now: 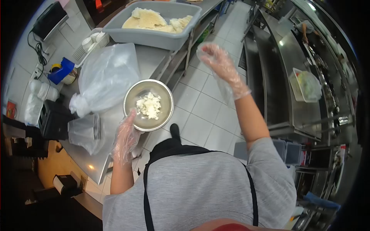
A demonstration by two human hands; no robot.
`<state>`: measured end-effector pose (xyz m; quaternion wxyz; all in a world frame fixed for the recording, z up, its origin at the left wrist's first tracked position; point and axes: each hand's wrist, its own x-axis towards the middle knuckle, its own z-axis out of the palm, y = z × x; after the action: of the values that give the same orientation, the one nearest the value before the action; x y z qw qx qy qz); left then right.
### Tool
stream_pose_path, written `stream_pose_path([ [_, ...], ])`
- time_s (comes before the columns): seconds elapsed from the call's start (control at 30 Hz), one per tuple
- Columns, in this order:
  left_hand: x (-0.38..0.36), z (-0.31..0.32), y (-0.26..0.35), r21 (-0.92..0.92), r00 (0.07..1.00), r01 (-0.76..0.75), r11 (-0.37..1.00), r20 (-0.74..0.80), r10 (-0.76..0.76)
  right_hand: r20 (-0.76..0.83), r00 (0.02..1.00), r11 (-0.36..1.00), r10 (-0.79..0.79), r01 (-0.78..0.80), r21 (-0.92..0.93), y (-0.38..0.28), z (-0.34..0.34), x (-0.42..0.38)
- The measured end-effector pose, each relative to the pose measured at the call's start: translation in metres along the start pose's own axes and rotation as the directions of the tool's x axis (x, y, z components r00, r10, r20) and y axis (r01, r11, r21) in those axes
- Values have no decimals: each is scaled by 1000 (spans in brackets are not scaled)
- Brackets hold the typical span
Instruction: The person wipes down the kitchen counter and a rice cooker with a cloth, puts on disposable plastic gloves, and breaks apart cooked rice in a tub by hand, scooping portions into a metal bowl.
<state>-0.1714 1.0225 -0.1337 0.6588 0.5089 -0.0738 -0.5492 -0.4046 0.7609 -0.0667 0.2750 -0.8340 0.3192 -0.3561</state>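
My left hand (126, 135), in a clear plastic glove, grips the near left rim of a round metal bowl (166, 102), thumb over the edge. White crumbly food (149, 106) lies in a small heap inside the bowl. The bowl is at the edge of the steel counter, partly over the floor. Out to the right, over the floor tiles, my right hand (220, 63) is raised in a loose clear glove. Its fingers are slightly bent and apart, and I see nothing held in them.
A grey tub (150, 37) with pale yellow food stands at the counter's far end. A clear plastic bag (111, 73) and smaller bags (85, 131) lie on the steel counter (148, 65). Across the aisle, a basket (298, 90) sits on another counter, with a person (306, 29) beyond.
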Motion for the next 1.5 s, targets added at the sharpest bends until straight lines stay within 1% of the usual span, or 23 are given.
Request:
stream_pose_path([
  [0.07, 40, -8, 16, -21, 998, -58, 998, -6, 58, 15, 999, 996, -31, 32, -81, 26, 11, 56],
  [0.13, 84, -9, 32, -38, 995, -96, 995, 12, 96, 99, 982, 922, -163, 187, -339, 46, 16, 116],
  [0.23, 129, 34, 50, -132, 994, -109, 985, 3, 111, 216, 952, 873, -217, 288, -393, 75, 24, 189],
  [0.3, 148, 64, 65, -58, 972, -228, 972, -64, 225, 317, 921, 850, -228, 347, -397, 98, 32, 241],
  [0.37, 165, 60, 68, -84, 963, -218, 972, -179, 201, 432, 885, 866, -174, 346, -361, 113, 43, 268],
  [0.43, 182, 63, 67, 53, 899, -291, 955, -327, 292, 531, 823, 820, -200, 437, -368, 141, 59, 307],
  [0.5, 185, 74, 68, -21, 877, -308, 951, -394, 275, 725, 675, 760, -135, 541, -362, 172, 81, 336],
  [0.57, 180, 77, 48, -96, 845, -311, 945, -484, 228, 781, 564, 813, -269, 568, -130, 229, 115, 363],
  [0.6, 177, 77, 32, 11, 776, -444, 896, -495, 390, 843, 467, 747, -265, 653, -127, 238, 125, 377],
  [0.63, 178, 90, 26, 22, 731, -497, 867, -528, 432, 892, 377, 674, -250, 729, -120, 239, 131, 388],
  [0.7, 179, 115, 14, 56, 630, -596, 801, -586, 510, 935, 295, 586, -195, 800, -130, 226, 128, 401],
  [0.73, 177, 132, 15, -66, 616, -604, 794, -670, 413, 961, 251, 508, -112, 846, -162, 216, 122, 398],
  [0.77, 176, 144, 13, -184, 602, -615, 767, -737, 306, 969, 212, 501, -123, 857, -124, 214, 119, 397],
  [0.83, 176, 156, 10, -194, 562, -623, 758, -785, 261, 971, 190, 356, -146, 926, -128, 214, 116, 400],
  [0.9, 176, 165, 9, -171, 525, -645, 745, -807, 270, 966, 140, 328, -217, 943, -63, 217, 112, 397],
  [0.97, 177, 162, 7, -141, 491, -666, 732, -822, 289, 950, 124, 309, -288, 950, -30, 221, 111, 404],
  [1.03, 176, 163, 8, -131, 479, -674, 727, -827, 295, 954, 92, 447, -284, 893, 47, 227, 103, 410],
  [1.07, 178, 167, 13, -120, 468, -701, 703, -821, 327, 954, 87, 436, -287, 899, 49, 227, 95, 415],
  [1.13, 182, 161, 15, -109, 451, -718, 687, -825, 340, 896, 267, 573, -354, 820, -18, 225, 74, 420],
  [1.27, 184, 176, 20, -56, 371, -756, 652, -857, 357, 885, 236, 579, -401, 814, 46, 187, 70, 452],
  [1.37, 186, 190, 21, -22, 316, -739, 673, -894, 319, 920, 255, 626, -298, 779, -13, 152, 99, 449],
  [1.43, 191, 201, 11, -32, 297, -767, 641, -903, 309, 753, 338, 551, -564, 833, 38, 147, 128, 438],
  [1.5, 193, 212, 10, -22, 271, -790, 613, -909, 316, 793, 245, 527, -558, 842, 110, 147, 142, 428],
])
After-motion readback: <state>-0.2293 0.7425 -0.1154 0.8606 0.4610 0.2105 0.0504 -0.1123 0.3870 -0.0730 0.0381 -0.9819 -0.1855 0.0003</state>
